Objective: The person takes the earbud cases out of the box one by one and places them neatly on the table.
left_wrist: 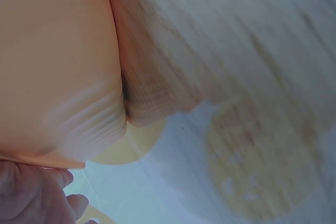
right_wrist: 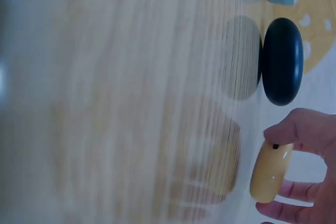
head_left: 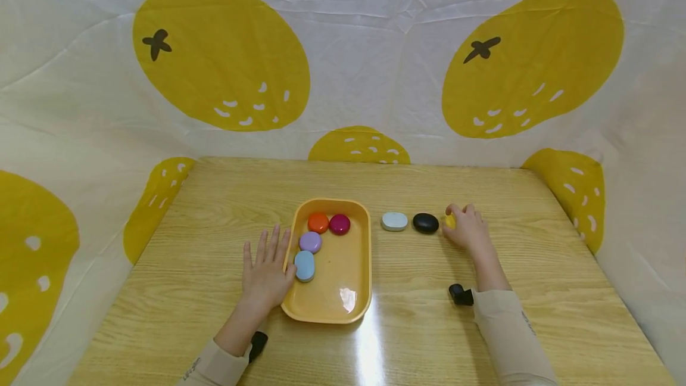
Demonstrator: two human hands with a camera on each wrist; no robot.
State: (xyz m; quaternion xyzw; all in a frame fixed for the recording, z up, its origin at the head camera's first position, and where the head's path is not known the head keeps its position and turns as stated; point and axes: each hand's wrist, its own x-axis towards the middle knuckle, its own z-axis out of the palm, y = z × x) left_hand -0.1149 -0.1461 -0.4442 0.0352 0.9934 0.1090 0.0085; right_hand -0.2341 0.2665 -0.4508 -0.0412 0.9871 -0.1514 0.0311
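My right hand (head_left: 467, 228) pinches a smooth yellow pebble-shaped piece (right_wrist: 271, 172) between thumb and fingers, with a small black spot beside the thumb. To its left a glossy black oval piece (head_left: 426, 223) lies on the table, then a pale mint oval piece (head_left: 394, 221). My left hand (head_left: 266, 276) lies with fingers spread against the left rim of a yellow-orange tray (head_left: 366, 267). Inside the tray, along its back and left side, are an orange round piece (head_left: 318, 223), a magenta one (head_left: 339, 224), a lilac one (head_left: 310, 242) and a light blue oval (head_left: 305, 266).
The wooden table (head_left: 418, 326) runs back to a hanging white cloth (head_left: 375, 64) printed with big yellow fruit. A black wrist mount (head_left: 461, 295) sits by the right sleeve, and another black mount (head_left: 258, 345) by the left.
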